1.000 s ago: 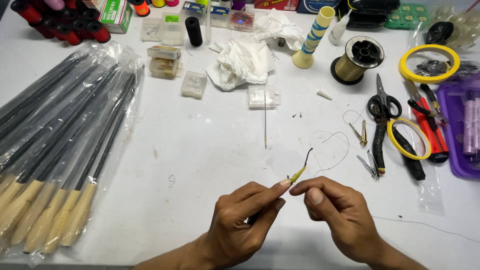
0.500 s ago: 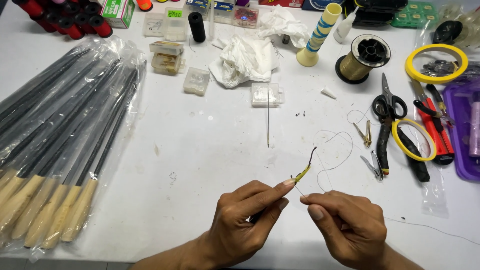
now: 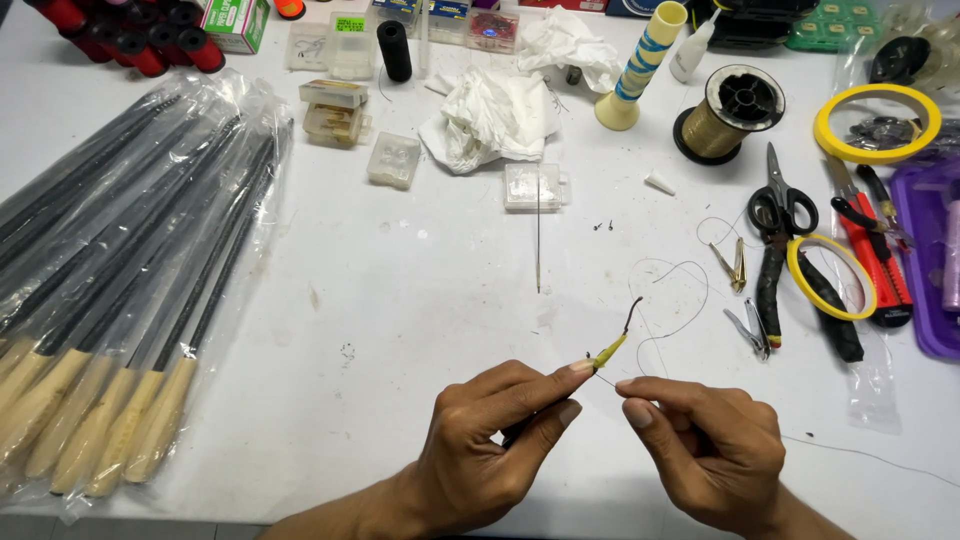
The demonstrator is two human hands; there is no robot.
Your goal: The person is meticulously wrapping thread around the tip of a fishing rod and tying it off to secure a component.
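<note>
Left grip (image 3: 500, 440): slim yellow-tipped tool (image 3: 610, 350)

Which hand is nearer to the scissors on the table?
Right. The right hand lies below the scissors, slightly to their left; the left hand sits farther left, pinching a small yellow-tipped piece.

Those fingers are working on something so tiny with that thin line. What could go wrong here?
The left hand pinches a small yellow-tipped piece only at the fingertips, so it may slip. The fine line that the right hand pulls lies in loose loops on the table and could tangle or snag on the nail clipper and scissors close by.
</note>
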